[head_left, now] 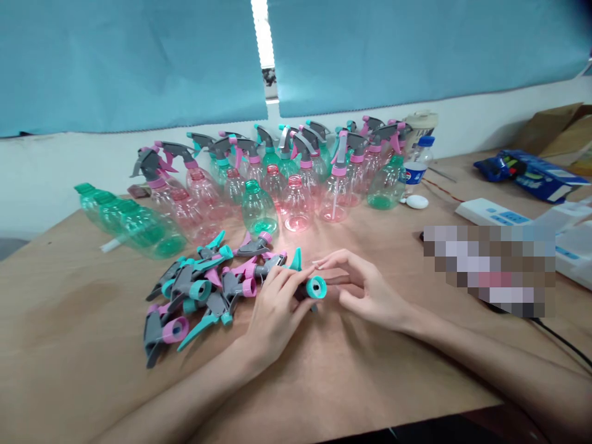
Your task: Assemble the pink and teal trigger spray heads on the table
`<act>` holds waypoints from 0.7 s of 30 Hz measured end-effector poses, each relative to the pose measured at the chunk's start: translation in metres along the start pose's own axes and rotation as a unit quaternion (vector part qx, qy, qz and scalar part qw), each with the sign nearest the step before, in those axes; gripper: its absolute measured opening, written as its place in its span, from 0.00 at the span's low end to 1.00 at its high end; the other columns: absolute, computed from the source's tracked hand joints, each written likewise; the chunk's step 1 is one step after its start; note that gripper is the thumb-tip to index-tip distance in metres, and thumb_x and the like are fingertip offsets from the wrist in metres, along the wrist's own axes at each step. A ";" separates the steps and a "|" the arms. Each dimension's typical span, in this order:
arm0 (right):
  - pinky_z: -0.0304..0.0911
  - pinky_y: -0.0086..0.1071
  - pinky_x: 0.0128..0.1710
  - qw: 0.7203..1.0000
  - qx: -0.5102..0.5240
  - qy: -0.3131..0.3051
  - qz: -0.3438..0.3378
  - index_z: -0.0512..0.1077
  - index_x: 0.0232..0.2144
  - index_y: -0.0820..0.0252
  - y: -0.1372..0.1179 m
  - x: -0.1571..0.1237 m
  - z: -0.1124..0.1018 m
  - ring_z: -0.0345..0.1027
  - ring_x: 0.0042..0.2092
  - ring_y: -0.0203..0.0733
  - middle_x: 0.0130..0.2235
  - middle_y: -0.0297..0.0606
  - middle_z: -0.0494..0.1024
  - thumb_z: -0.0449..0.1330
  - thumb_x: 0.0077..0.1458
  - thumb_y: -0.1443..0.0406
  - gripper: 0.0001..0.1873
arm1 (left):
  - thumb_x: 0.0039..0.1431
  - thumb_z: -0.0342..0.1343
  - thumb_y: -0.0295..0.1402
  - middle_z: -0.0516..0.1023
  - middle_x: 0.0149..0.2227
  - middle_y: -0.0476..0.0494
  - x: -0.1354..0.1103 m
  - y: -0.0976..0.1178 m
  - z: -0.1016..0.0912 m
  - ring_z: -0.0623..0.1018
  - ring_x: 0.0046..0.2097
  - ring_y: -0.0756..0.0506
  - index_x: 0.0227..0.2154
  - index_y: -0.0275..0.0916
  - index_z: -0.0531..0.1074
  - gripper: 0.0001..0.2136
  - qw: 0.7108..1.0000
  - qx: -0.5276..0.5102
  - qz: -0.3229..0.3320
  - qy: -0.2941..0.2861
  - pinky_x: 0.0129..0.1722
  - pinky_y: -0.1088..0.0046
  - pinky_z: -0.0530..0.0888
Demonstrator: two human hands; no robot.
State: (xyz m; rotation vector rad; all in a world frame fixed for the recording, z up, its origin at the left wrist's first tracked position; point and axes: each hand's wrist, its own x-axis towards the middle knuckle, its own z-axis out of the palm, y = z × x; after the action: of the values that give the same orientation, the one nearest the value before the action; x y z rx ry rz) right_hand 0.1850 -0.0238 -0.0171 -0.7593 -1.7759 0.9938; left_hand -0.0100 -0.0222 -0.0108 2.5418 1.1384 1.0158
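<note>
My left hand (277,302) is closed around a grey spray trigger head with a teal collar (317,287), the collar's opening facing me. Just right of it, my right hand (365,287) has its fingers apart and slightly curled. Its fingertips come close to the collar and the left fingertips; whether they touch is unclear. Beside my left hand lies a pile of loose spray heads (222,287) in grey with pink or teal parts. Behind the hands stand an uncapped green bottle (259,213) and an uncapped pink bottle (296,206).
Several bottles with spray heads (340,185) line the wall. Green bottles (139,228) lean together at left. A soda bottle (415,169), a white oval item (417,201), a phone with a blurred screen (490,271), a power strip (493,213) and a blue packet (531,176) occupy the right.
</note>
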 end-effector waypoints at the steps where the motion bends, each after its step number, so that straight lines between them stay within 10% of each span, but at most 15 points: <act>1: 0.72 0.37 0.42 0.998 -0.054 0.021 -0.025 0.65 0.42 0.57 -0.001 0.000 -0.001 0.70 0.43 0.40 0.45 0.40 0.69 0.56 0.53 0.72 0.13 | 0.58 0.57 0.29 0.74 0.38 0.45 0.000 0.000 0.000 0.69 0.41 0.44 0.49 0.41 0.68 0.15 1.000 -0.001 0.005 0.009 0.40 0.65 0.71; 6: 0.66 0.30 0.28 0.958 -0.256 0.058 -0.114 0.70 0.38 0.59 -0.003 -0.002 -0.003 0.65 0.31 0.36 0.31 0.36 0.70 0.58 0.55 0.66 0.06 | 0.58 0.57 0.29 0.73 0.37 0.45 0.000 0.000 0.000 0.69 0.40 0.44 0.46 0.41 0.70 0.12 0.999 -0.001 0.019 0.035 0.40 0.65 0.72; 21: 0.61 0.32 0.28 0.936 -0.334 0.034 -0.104 0.73 0.42 0.63 -0.004 -0.007 0.006 0.61 0.25 0.36 0.23 0.34 0.73 0.55 0.59 0.64 0.12 | 0.58 0.57 0.28 0.73 0.37 0.45 0.001 -0.002 0.001 0.69 0.40 0.44 0.49 0.42 0.68 0.16 0.999 0.011 0.030 0.043 0.39 0.65 0.71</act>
State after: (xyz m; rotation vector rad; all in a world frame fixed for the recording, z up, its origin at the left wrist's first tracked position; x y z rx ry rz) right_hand 0.1822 -0.0331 -0.0183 -0.9712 -2.0970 0.1980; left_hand -0.0098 -0.0204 -0.0121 2.5867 1.1082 1.1439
